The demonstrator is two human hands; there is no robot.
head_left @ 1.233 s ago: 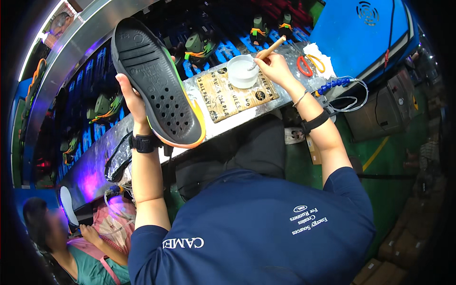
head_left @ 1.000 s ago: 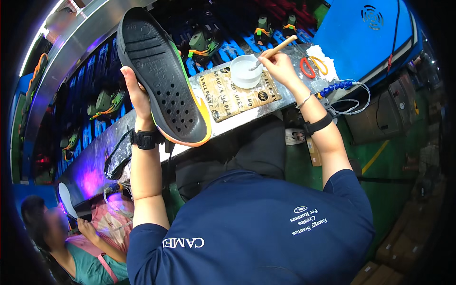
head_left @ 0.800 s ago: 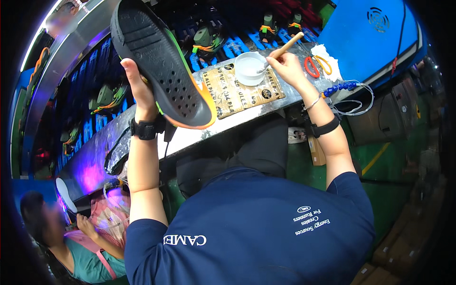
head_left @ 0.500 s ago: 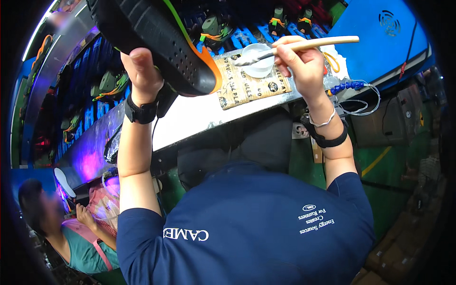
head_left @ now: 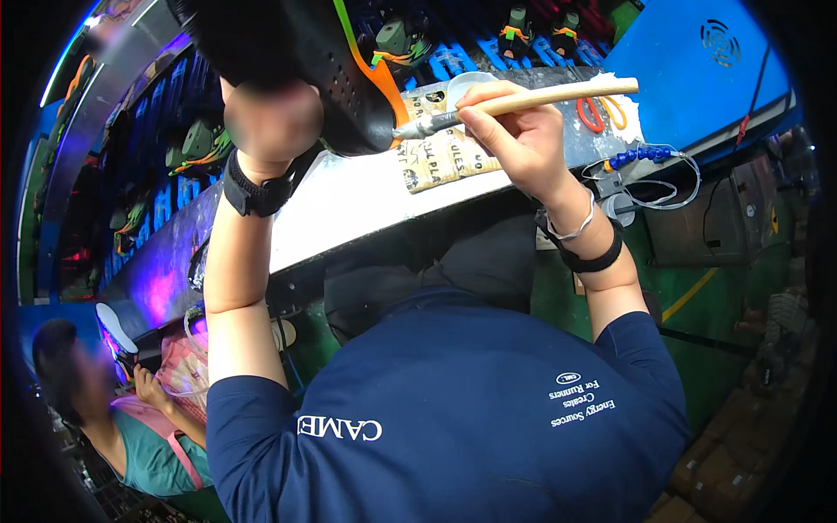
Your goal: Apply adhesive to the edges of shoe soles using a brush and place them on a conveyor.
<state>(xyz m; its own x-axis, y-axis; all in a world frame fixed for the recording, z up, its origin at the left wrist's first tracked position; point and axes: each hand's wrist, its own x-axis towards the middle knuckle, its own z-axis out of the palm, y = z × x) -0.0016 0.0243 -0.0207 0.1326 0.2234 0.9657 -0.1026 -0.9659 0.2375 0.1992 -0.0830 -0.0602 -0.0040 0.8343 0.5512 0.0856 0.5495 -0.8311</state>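
My left hand (head_left: 275, 126), partly blurred, is closed round a large black shoe (head_left: 301, 70) with orange and green trim and small holes in its underside. The shoe is raised above the bench at the upper left. Pinched in my right hand (head_left: 523, 139) is a brush (head_left: 567, 94) with a pale wooden handle. Its grey, wet-looking tip meets the orange-edged end of the shoe. Behind my right fingers, a translucent white bowl (head_left: 469, 84) stands on a printed tan sheet (head_left: 436, 170), partly hidden.
Beyond the bench (head_left: 323, 209), several green-and-orange shoes (head_left: 401, 42) sit on blue racks. A red loop (head_left: 590, 114), white paper and a blue jointed hose (head_left: 641, 157) lie at the right, near a blue panel (head_left: 697, 78). Another person (head_left: 157, 444) sits at the lower left.
My right hand has moved left and the brush has gone from over the bowl to the shoe's edge. The shoe has tilted and shifted slightly up.
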